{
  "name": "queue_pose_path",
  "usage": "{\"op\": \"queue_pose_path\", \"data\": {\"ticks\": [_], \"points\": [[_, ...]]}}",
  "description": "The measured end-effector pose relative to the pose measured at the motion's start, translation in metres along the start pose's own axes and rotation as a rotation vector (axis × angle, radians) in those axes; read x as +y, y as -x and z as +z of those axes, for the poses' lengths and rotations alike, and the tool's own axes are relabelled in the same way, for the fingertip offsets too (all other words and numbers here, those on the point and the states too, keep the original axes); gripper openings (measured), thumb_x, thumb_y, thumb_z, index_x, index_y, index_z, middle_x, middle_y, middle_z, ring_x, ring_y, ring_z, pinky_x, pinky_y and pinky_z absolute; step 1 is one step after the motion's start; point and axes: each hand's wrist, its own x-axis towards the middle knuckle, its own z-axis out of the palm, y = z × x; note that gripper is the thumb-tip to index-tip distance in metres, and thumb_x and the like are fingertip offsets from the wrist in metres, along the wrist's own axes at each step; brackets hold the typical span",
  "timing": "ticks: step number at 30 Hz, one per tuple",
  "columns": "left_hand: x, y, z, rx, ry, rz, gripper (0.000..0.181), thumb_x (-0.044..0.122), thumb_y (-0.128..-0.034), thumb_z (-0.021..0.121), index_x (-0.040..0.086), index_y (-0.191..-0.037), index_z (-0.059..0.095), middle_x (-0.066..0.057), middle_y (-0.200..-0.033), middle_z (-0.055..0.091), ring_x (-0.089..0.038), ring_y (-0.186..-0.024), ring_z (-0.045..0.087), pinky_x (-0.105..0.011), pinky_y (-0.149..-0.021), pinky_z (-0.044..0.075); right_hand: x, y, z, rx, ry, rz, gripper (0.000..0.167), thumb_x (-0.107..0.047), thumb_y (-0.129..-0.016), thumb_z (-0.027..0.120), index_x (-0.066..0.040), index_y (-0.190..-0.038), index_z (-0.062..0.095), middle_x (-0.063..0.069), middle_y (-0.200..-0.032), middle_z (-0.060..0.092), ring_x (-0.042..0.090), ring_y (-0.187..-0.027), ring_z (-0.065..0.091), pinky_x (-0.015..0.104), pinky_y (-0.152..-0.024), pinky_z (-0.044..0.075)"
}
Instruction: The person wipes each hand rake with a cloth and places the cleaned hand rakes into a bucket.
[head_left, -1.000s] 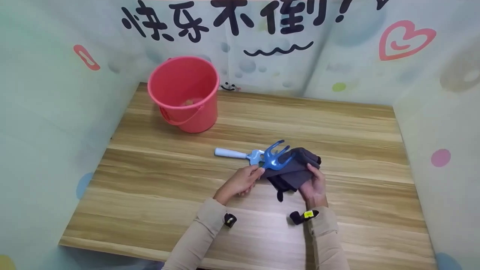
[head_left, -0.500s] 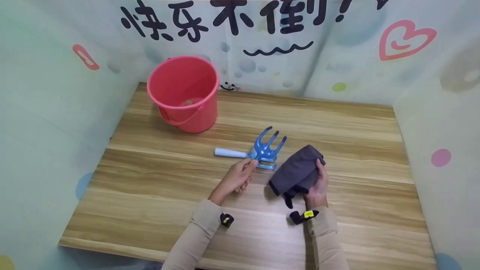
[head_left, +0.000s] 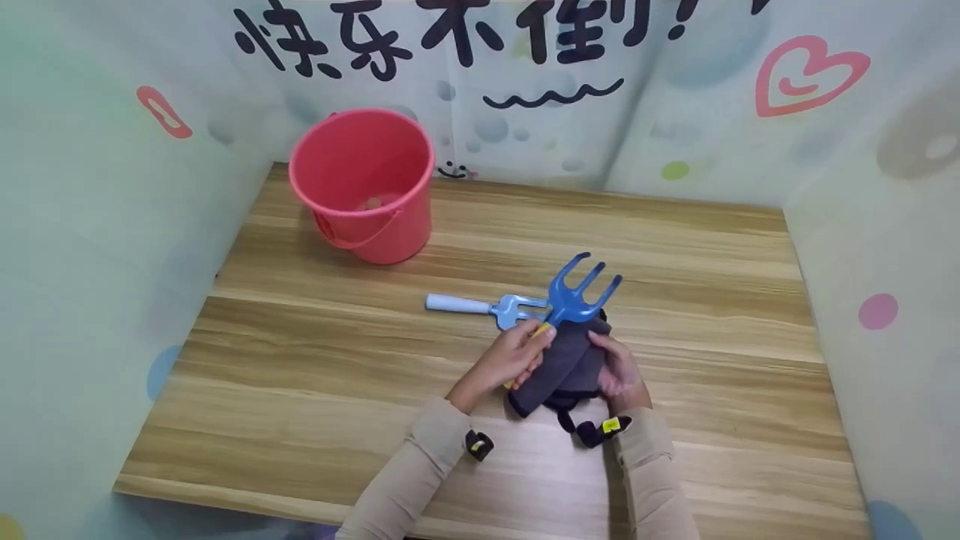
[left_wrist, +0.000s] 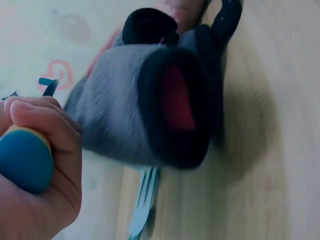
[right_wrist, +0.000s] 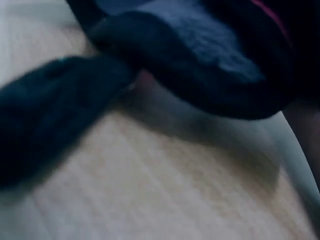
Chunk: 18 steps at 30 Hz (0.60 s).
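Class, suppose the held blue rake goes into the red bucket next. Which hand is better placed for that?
Probably the left hand: it grips the blue rake and is nearer the red bucket, while the right hand holds the grey cloth.

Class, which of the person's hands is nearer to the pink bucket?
Left. The left hand, holding the blue claw tool, is in front of the bucket, to its right; the right hand, holding the gray fabric item, is farther right.
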Motion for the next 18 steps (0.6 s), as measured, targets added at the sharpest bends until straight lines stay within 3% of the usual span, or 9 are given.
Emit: {"op": "queue_pose_path", "data": {"ticks": [6, 11, 15, 18], "points": [[-0.004, -0.005, 0.01, -0.002, -0.083, -0.013, 0.034, 0.035, -0.0992, 0.042, 0.002, -0.095, 0.05, 0.002, -0.055, 0.042, -0.006, -0.034, 0.035, -0.021, -0.03, 0.032, 0.001, 0.001, -0.004, 0.037, 0.055, -0.021, 0.024, 0.005, -0.094, 0.04, -0.001, -0.11, 0.057, 0.015, -0.102, 0.066, 0.025, -0.095, 0.066, 0.038, -0.085, 0.053], [0.014, -0.001, 0.014, -0.005, -0.122, -0.018, 0.033, 0.029, -0.1006, 0.04, -0.002, -0.096, 0.049, 0.001, -0.054, 0.041, -0.005, -0.034, 0.033, -0.019, -0.031, 0.03, 0.001, 0.002, -0.006, 0.016, 0.021, -0.069, 0.021, 0.006, -0.091, 0.047, 0.001, -0.109, 0.057, 0.017, -0.1, 0.066, 0.027, -0.094, 0.066, 0.039, -0.083, 0.053], [0.027, 0.004, 0.016, -0.01, -0.143, -0.032, 0.03, 0.025, -0.1009, 0.04, -0.003, -0.094, 0.048, -0.001, -0.053, 0.041, -0.005, -0.033, 0.033, -0.019, -0.031, 0.03, 0.001, 0.004, -0.005, 0.017, -0.041, -0.106, 0.021, 0.007, -0.091, 0.046, 0.003, -0.109, 0.056, 0.019, -0.103, 0.065, 0.029, -0.097, 0.065, 0.041, -0.086, 0.052], [0.018, 0.001, 0.018, -0.01, -0.179, -0.053, 0.032, 0.029, -0.1007, 0.04, -0.001, -0.094, 0.047, 0.0, -0.051, 0.04, -0.004, -0.031, 0.033, -0.019, -0.03, 0.03, 0.0, 0.005, -0.002, 0.034, -0.075, -0.148, 0.026, 0.007, -0.093, 0.038, 0.004, -0.112, 0.055, 0.02, -0.107, 0.064, 0.03, -0.1, 0.063, 0.041, -0.088, 0.051]]}}
